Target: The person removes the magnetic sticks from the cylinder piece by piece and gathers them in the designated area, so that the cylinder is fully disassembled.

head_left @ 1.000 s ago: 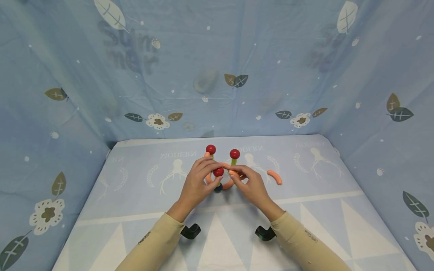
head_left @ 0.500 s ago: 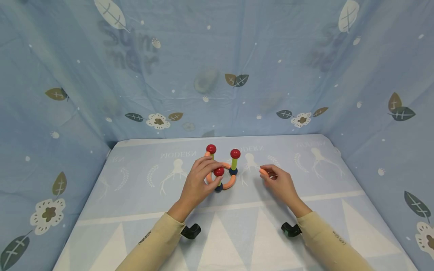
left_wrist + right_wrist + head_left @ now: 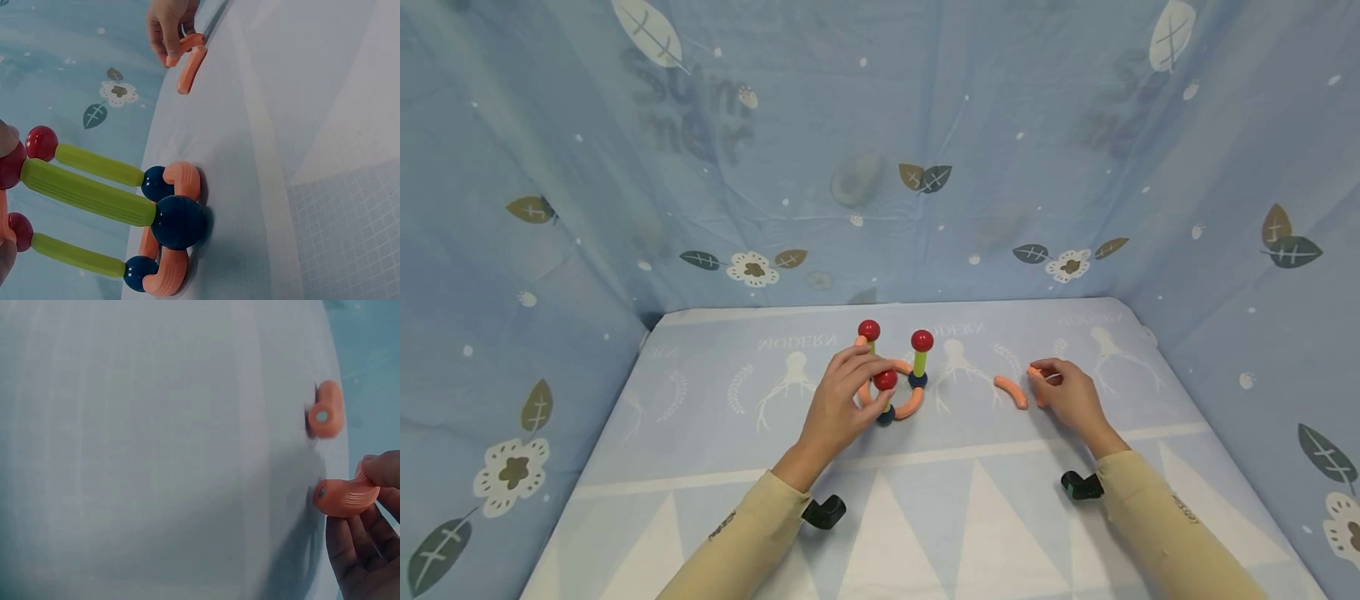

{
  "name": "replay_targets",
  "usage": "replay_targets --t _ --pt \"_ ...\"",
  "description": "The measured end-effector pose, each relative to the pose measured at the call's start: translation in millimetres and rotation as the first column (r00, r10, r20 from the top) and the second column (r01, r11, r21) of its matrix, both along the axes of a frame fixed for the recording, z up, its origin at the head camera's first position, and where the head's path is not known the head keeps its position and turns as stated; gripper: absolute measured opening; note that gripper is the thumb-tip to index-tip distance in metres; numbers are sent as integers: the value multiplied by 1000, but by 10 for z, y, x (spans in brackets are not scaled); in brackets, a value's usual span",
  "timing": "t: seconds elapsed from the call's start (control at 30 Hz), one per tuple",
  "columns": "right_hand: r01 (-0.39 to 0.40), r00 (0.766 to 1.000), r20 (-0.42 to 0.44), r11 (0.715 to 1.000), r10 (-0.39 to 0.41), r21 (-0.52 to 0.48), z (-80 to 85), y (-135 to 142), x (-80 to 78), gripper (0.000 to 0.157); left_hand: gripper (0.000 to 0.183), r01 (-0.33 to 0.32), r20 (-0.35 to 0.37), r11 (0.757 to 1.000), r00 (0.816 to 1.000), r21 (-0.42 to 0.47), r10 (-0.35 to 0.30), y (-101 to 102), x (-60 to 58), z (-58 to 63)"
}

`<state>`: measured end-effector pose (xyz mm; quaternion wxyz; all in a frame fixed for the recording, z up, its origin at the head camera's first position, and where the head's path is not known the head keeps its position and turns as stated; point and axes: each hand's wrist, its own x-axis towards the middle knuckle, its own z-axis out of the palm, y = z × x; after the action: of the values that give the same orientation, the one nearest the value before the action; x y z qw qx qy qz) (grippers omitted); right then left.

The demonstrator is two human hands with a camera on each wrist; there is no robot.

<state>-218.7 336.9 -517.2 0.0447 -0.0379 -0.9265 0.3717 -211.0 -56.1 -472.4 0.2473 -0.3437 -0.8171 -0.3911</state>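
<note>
A magnetic building-toy frame (image 3: 90, 190) has upright green rods (image 3: 919, 363) with red balls (image 3: 922, 340) on top and dark blue balls (image 3: 179, 222) below. Curved orange rods (image 3: 170, 275) link the blue balls into a ring on the table. My left hand (image 3: 838, 398) grips the frame at its top, thumb and fingers around the front red ball (image 3: 886, 379); its palm side is hidden. To the right, my right hand (image 3: 1070, 396) pinches a curved orange rod (image 3: 347, 497) close over the table, beside another curved orange rod (image 3: 1011, 392) lying there.
The table (image 3: 925, 517) has a pale patterned cloth. Blue printed curtains (image 3: 880, 225) enclose its back and sides. Black wrist mounts (image 3: 825, 512) stick out below both sleeves.
My right hand has moved away from the frame to the right, carrying the curved orange rod past the loose one and down towards the table. The left hand keeps its place on the frame.
</note>
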Motion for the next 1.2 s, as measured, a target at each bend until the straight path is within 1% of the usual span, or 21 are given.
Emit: replay_targets --t 0.33,0.4,0.67,0.83,1.03,1.2 --pt "32 999 8 998 -32 56 -87 109 -34 39 38 -1 12 1000 1000 -9 1 -6 -3 -9" --pt "34 999 -1 997 -34 67 -105 116 -36 38 39 -3 9 1000 1000 -10 3 -4 -3 -13" --pt "39 999 -33 997 -37 69 -120 109 -29 37 38 -13 14 1000 1000 -8 13 -8 3 -8" --pt "55 998 -34 995 -52 87 -153 123 -35 39 38 -10 5 1000 1000 -10 10 -8 1 -5" --pt "64 998 -28 995 -62 75 -163 128 -30 40 39 -14 14 1000 1000 -18 14 -10 4 -9" --pt "64 996 -70 995 -59 76 -164 103 3 41 39 -16 1 1000 1000 -14 16 -12 3 -8"
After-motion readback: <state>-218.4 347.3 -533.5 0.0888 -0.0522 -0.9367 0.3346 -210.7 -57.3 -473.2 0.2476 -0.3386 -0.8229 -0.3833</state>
